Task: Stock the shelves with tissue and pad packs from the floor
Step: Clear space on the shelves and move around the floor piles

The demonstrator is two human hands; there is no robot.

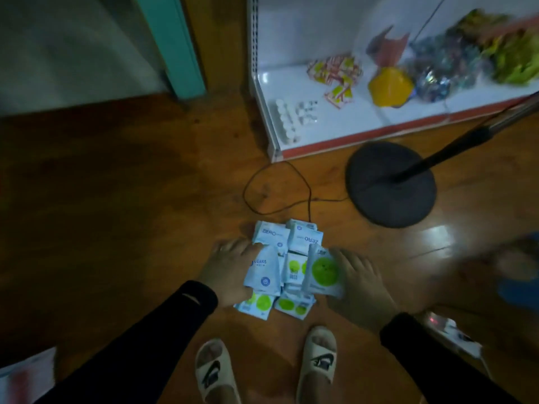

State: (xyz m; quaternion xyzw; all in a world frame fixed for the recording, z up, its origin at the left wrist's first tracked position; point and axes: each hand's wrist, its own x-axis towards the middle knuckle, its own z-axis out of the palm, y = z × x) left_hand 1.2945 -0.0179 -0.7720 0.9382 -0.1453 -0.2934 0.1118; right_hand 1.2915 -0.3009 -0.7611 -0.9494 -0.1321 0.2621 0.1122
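The pile of packs lies on the wooden floor, directly ahead of the person's sandalled feet and well short of the white shelf unit, which stands beyond the pile and to its right. Both hands bracket the pile: the left hand presses against its left flank with fingers spread and only slightly bent, thumb tucked under a pale blue pack; the right hand presses the right flank and appears to grip the edge of a green-circle pack, tilted up on edge. Neither hand is nearer; the pile sits between them, its longer axis running away from the person toward the shelf. Legible print: "ZERO" on two far packs, one reading upside down, and what looks like "LEAKS" on the pale blue pack (smaller text is too blurred to read). A round black stand base and a loose cable lie between pile and shelf; judged, a scoop-and-lift must carry past both.
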